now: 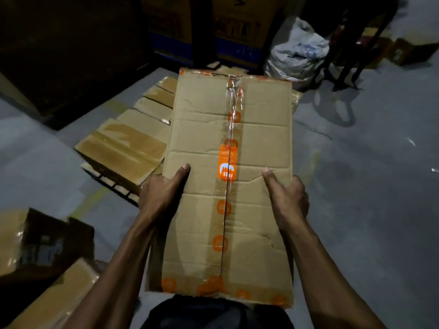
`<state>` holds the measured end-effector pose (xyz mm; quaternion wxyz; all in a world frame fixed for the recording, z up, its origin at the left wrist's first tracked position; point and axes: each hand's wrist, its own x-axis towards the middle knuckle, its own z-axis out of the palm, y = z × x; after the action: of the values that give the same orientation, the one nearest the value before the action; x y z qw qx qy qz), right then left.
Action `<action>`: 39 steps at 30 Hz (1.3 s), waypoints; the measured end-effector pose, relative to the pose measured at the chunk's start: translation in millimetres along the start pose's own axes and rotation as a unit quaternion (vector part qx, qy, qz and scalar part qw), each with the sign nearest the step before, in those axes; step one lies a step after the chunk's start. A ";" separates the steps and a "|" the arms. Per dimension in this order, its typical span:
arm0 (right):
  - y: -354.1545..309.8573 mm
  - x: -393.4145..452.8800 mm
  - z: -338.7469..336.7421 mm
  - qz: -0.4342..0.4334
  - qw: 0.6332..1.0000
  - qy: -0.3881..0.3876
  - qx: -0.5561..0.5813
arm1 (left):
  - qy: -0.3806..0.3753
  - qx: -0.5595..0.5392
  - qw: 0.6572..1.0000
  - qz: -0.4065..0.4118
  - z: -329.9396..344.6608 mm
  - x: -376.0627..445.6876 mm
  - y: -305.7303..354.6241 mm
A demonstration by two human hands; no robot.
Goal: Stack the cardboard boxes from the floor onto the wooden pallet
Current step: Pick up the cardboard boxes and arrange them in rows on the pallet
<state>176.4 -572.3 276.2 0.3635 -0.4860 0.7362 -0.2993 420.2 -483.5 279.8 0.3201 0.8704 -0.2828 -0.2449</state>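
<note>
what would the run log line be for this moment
phase: carry | left hand, right hand: gripping long brown cardboard box with orange tape | target: boxes on wooden pallet

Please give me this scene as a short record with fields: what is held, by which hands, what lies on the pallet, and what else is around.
held: box, long, sealed with orange-printed tape
left hand: grips the box's left edge, thumb on top
right hand: grips the right edge, thumb on top
pallet: row of boxes already on it
floor: grey concrete
background: white sack
</note>
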 end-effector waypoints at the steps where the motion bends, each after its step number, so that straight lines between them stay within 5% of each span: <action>1: 0.0 14.1 -4.7 -0.010 1.000 -0.016 -0.009 | 0.014 -0.003 1.000 -0.019 9.2 -6.1 3.6; 14: -15.9 77.3 -3.0 -0.073 0.968 -0.218 -0.103 | 0.125 -0.059 0.973 -0.183 42.2 -72.5 0.4; 28: -31.9 89.0 93.4 -0.096 0.937 -0.278 -0.191 | 0.155 -0.141 0.945 -0.251 47.6 -36.6 -49.2; 39: -47.1 164.9 160.8 -0.140 0.895 -0.355 -0.232 | 0.160 -0.171 0.895 -0.380 102.6 11.4 -34.0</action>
<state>289.2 -756.7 183.8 0.4314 -0.7289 0.5311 0.0245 377.5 -512.3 184.1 0.3873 0.8708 0.1709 -0.2499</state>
